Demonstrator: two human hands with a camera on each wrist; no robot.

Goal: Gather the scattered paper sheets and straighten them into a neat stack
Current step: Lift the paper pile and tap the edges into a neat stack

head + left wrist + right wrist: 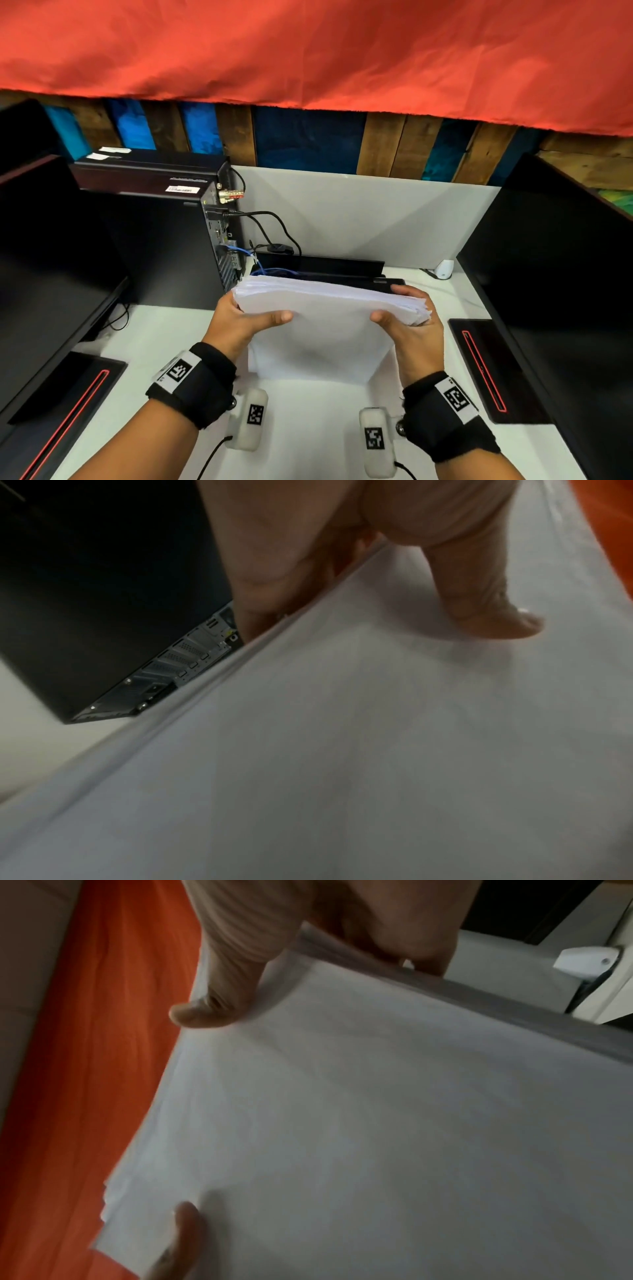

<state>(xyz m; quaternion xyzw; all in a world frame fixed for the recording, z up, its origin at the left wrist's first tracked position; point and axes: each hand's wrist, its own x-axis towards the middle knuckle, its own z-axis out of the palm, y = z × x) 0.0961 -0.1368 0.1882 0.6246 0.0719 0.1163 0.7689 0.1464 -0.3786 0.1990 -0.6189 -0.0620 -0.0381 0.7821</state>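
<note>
A thick bundle of white paper sheets (325, 322) stands on edge on the white desk (308, 428), tilted toward me, its top edges slightly uneven. My left hand (246, 318) grips its left side, thumb across the near face and fingers behind. My right hand (407, 318) grips the right side the same way. In the left wrist view the thumb presses on the paper (377, 750). The right wrist view shows the sheets (377, 1137) with my right thumb on their face and the other thumb at the far edge.
A black computer tower (164, 240) with cables stands close at the left, behind the paper. Black monitors (555, 308) flank both sides, with red-lined stands on the desk. A flat black device (322, 265) lies behind the stack. A small white object (444, 269) sits at the back right. Red cloth (308, 51) hangs above.
</note>
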